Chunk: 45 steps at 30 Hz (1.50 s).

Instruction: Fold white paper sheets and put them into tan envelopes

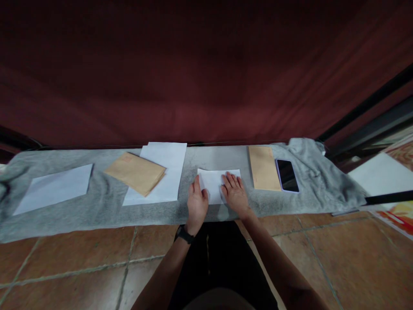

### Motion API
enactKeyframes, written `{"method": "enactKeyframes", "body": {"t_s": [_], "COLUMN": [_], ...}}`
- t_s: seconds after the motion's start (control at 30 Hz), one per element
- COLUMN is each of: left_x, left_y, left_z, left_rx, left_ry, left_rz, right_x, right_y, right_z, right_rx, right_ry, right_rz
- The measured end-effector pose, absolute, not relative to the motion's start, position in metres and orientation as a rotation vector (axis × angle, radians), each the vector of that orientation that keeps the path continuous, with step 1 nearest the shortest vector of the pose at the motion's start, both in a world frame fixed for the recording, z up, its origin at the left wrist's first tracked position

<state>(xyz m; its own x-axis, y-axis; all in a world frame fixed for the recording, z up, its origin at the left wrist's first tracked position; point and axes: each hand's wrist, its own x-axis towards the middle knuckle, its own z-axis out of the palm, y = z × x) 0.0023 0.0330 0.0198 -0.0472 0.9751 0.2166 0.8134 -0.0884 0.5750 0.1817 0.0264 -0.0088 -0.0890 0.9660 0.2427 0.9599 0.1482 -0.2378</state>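
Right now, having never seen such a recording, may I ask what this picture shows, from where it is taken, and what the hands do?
The one picture comes from a camera worn on a person's head, looking forward and down; the two bare arms are that person's own. A grey cloth lies on a tiled floor before a red curtain. Both hands rest flat on a small white paper in the middle: the left hand at its left edge, the right hand on its right part. To the left, a brown envelope lies on a large white sheet, with another white sheet farther left. To the right lie a second brown envelope and a phone, side by side.
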Motion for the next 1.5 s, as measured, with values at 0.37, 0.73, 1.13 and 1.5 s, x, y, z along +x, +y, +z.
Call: {"method": "enactKeyframes", "body": {"t_s": [0.37,0.73,1.13,1.5], "left_x": [0.043,0.015,0.004,0.003], "left_y": [0.033,0.052,0.056,0.056], "left_z": [0.001,-0.003,-0.010,-0.005], "left_rx": [2.564,2.527,2.466,2.468], "left_ry": [1.574,1.751,1.866,1.850], "left_rz": [0.323,0.333,0.406,0.355], "right_x": [0.183,0.181,0.172,0.140], "right_y": [0.025,0.026,0.018,0.045], "right_z": [-0.002,-0.011,-0.019,-0.010], "right_rx": [-1.845,-1.869,-2.029,-1.860], "right_ry": [-2.115,-2.030,-1.804,-2.044], "right_rz": [0.079,0.027,-0.081,0.124]}}
